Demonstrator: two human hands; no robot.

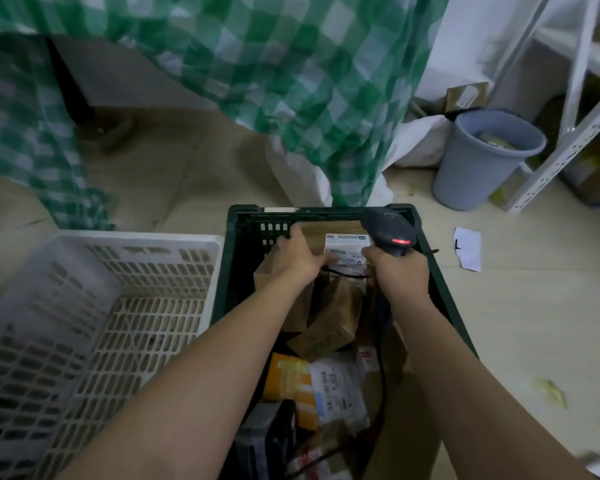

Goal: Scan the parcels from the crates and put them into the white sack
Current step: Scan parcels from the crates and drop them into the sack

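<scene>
A dark green crate (440, 292) in front of me holds several parcels. My left hand (297, 256) grips a brown cardboard parcel (317, 233) with a white barcode label (347, 249), held up at the crate's far end. My right hand (399, 271) grips a black barcode scanner (385, 230) beside the label; a red light shows on its head and its cable hangs down into the crate. The white sack (298, 174) stands just beyond the crate, partly covered by a green checked cloth (291, 64).
A white crate (94, 306) stands at my left with nothing visible inside. A grey bin (478, 164) and a white metal shelf (568, 116) are at the right. A scrap of white paper (468, 247) lies on the floor. More parcels (326, 379) fill the green crate's near end.
</scene>
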